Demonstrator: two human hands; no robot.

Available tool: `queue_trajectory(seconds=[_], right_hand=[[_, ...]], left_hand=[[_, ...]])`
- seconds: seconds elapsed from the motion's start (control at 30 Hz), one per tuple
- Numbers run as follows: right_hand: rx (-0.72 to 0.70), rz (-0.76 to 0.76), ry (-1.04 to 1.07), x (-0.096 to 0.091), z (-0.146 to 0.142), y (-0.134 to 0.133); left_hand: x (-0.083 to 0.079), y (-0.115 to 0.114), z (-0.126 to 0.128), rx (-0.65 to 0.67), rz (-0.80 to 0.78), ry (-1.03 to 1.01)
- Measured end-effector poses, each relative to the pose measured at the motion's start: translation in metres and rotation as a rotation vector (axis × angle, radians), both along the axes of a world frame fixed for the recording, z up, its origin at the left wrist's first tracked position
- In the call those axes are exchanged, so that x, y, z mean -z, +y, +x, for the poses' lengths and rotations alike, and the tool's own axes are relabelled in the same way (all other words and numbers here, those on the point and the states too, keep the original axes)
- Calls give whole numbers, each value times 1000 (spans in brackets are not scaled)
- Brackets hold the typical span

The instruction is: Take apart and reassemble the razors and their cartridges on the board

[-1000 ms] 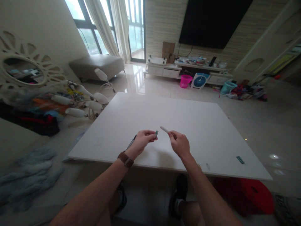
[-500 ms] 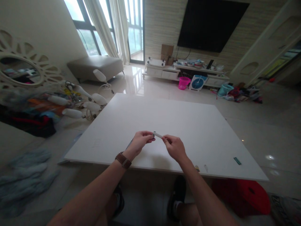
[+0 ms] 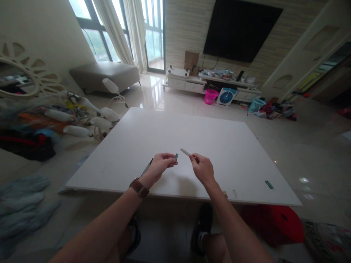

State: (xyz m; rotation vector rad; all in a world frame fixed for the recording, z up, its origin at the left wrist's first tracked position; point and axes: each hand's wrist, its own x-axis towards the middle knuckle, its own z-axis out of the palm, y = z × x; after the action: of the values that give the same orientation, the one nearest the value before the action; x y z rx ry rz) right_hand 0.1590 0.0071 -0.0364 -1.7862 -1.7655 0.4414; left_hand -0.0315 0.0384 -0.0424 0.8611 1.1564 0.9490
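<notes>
Between the thumb and fingers of my left hand point(image 3: 160, 166) is a small green circuit board point(image 3: 176, 157), held upright over the white tabletop point(image 3: 153, 131). My right hand point(image 3: 202, 167) is closed around the lower end of a pale, flat stick point(image 3: 185, 151), whose exact kind I cannot make out. The stick's free end points up and left, a short gap away from the board. A dark green strip point(image 3: 269, 184), also like a circuit board, lies near the table's right corner. By my right forearm are a small tan piece point(image 3: 225, 194) and a small clear piece point(image 3: 234, 193).
To the left, a lamp point(image 3: 101, 122) with several white shades stands by the table. A red stool point(image 3: 282, 223) is below the front right edge. Beyond are a grey bench point(image 3: 105, 75), a pink basket point(image 3: 210, 96) and a fan point(image 3: 226, 96).
The stick and the board were touching or overlapping; now they are apart. The stick tilts up more steeply in my right hand. The view has shifted slightly.
</notes>
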Motion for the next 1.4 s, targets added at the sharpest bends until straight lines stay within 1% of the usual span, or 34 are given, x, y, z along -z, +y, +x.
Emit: queue_trajectory(seconds=[0.13, 0.17, 0.27, 0.3, 0.33, 0.43, 0.47, 0.5, 0.57, 0.6, 0.63, 0.7, 0.77, 0.83, 0.87, 0.9, 1.0, 1.07, 1.13, 1.17, 1.23, 1.3, 1.4], right_hand=[[-140, -31, 28, 2, 1, 0], [-133, -39, 15, 3, 2, 0], [0, -13, -28, 3, 5, 0], [16, -1, -22, 2, 7, 0], [-4, 3, -7, 2, 8, 0], [-149, -29, 33, 1, 8, 0], [-154, -37, 25, 1, 8, 0], [-125, -36, 6, 1, 9, 0], [-4, -6, -15, 0, 10, 1], [46, 17, -1, 0, 11, 2], [67, 39, 30, 0, 11, 2], [24, 65, 119, -2, 10, 0], [-88, 54, 163, -2, 7, -2], [-177, 21, 128, -2, 4, -3], [-180, 4, 97, -1, 4, -3], [-149, -5, 64, -1, 5, -1], [49, 25, 42, 1, 14, 4], [133, 84, 129, 0, 20, 7], [153, 150, 246, -3, 21, 6], [137, 174, 282, -5, 20, 4], [52, 188, 288, -8, 16, 1], [-49, 155, 245, -9, 11, -2], [-142, 76, 168, -6, 5, -3]], left_hand=[[-1, 0, -1, 5, 5, -10], [-1, 0, -1, 12, 7, -12], [-2, 0, 0, 4, -2, -16], [-3, 0, 0, -3, -6, -19], [-3, 0, 0, -6, -9, -23], [-3, 0, 0, 0, -6, -40], [-4, 0, 0, 1, -5, -42], [-4, 0, 0, 1, -4, -43], [-4, -1, 0, -9, -7, -39], [-5, -1, 0, -13, -11, -35], [-5, -1, 0, -16, -13, -34], [-5, -1, -1, -17, -12, -35], [-5, 0, -1, -6, -4, -39], [-5, 0, -1, 3, 3, -41], [-4, 0, -1, 3, 5, -39], [-4, 0, -1, 0, 4, -36], [-4, 0, 0, -14, -9, -28], [-4, 0, 0, -19, -20, -25], [-3, 1, 0, -21, -19, -22], [-3, 1, 0, -22, -18, -20], [-2, 1, 0, -19, -11, -16], [-1, 1, 0, -18, -11, -20], [-1, 1, 0, -13, -22, -53]])
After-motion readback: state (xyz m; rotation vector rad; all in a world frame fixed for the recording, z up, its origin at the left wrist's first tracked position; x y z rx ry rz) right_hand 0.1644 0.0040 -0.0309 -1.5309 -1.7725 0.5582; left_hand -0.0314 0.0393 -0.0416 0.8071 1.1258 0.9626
